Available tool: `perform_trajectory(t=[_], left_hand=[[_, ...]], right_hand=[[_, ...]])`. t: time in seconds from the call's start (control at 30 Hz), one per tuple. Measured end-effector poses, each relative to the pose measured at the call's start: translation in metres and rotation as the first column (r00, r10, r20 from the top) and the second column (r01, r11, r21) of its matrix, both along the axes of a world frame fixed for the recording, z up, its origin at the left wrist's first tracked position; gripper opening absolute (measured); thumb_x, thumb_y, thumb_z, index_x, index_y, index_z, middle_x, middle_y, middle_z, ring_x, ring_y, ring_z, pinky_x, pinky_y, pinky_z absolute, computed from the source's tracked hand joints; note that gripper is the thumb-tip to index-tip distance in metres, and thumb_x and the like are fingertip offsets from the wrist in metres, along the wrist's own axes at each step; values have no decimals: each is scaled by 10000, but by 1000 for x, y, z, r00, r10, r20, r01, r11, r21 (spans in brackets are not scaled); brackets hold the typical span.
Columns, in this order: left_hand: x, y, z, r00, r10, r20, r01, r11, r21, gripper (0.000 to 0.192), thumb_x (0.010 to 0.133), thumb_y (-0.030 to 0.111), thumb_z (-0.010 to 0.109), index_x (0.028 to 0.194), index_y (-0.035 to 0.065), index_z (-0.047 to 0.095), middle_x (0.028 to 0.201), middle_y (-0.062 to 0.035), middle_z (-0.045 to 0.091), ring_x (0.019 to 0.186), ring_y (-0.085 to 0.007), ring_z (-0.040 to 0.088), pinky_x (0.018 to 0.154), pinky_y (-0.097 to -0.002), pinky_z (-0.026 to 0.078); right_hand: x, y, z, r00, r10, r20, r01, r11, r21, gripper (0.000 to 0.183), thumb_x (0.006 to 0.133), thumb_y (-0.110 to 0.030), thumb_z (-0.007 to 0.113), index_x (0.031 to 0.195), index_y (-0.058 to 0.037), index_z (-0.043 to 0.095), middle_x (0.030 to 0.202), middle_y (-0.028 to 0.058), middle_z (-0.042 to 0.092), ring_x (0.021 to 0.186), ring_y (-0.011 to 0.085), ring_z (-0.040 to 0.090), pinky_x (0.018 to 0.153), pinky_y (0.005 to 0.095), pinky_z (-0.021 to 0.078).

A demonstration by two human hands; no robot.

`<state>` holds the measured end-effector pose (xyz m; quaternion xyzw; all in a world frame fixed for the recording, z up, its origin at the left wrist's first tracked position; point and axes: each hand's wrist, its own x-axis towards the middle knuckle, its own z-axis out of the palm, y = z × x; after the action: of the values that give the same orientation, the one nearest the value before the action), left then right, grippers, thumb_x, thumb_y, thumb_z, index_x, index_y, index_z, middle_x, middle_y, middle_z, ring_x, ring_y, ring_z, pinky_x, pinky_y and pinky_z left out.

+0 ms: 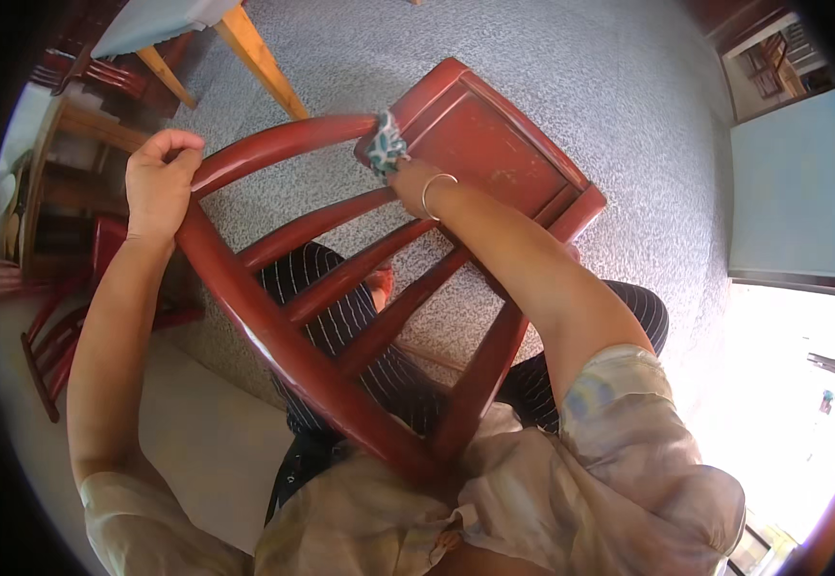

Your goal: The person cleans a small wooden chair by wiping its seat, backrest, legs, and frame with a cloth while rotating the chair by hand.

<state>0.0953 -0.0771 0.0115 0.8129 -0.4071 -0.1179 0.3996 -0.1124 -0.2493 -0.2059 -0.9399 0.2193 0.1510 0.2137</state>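
A red-painted wooden chair (pixel 309 281) with a slatted back leans towards me, its top rail near my shirt and its panelled seat (pixel 489 151) farther off. My left hand (pixel 161 183) is at the left corner of the chair back, touching or very close to it. Its thumb and fingers curl together above the post, and the other fingers are hidden. In my right hand (pixel 421 186), which wears a bangle, is a bunched green-and-white patterned cloth (pixel 387 144). The cloth lies against the far end of the left back post, beside the seat.
Speckled grey flooring (pixel 590 79) spreads around the chair. A table with a pale cover (pixel 165 25) and wooden legs (pixel 255 54) stands at upper left. Below it are a wooden shelf (pixel 79 194) and another red chair (pixel 64 338). A light-blue panel (pixel 802 187) is at right, above a bright opening.
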Motion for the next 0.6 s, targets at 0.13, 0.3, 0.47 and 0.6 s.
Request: perform_trajectory(t=[0.13, 0.3, 0.47, 0.6], left_hand=[[2, 0, -2, 1000, -20, -1, 20, 1000, 5, 91, 758, 44, 545, 810, 30, 619, 721, 14, 552, 669, -55, 487, 629, -204, 392], [1, -2, 2, 999, -43, -4, 43, 999, 27, 92, 760, 42, 542, 812, 24, 616, 741, 12, 557, 683, -57, 490, 642, -198, 392], [9, -2, -1, 997, -69, -26, 69, 998, 0, 95, 762, 35, 541, 823, 19, 612, 754, 17, 560, 695, -50, 489, 645, -193, 391], [11, -2, -1, 997, -68, -35, 68, 997, 19, 93, 795, 27, 526, 853, 36, 598, 787, 23, 554, 716, -55, 487, 665, -200, 398]], right_hand=[[-8, -7, 12, 983, -151, 108, 170, 967, -192, 285, 779, -63, 499, 1045, 11, 573, 1208, 208, 404, 1021, 350, 523, 845, 415, 466], [-3, -49, 40, 804, -546, 235, 594, 758, -270, 283, 811, -192, 501, 1016, -30, 610, 1185, 185, 415, 1051, 307, 496, 782, 392, 491], [-25, -89, 45, 733, -675, 86, 645, 648, -405, 405, 777, -334, 578, 1098, -88, 583, 1282, 185, 337, 1155, 360, 363, 926, 551, 307], [-6, -67, 45, 873, -484, 64, 467, 791, -394, 455, 845, -263, 425, 1294, -188, 415, 1440, 159, 137, 1309, 382, 158, 984, 626, 153]])
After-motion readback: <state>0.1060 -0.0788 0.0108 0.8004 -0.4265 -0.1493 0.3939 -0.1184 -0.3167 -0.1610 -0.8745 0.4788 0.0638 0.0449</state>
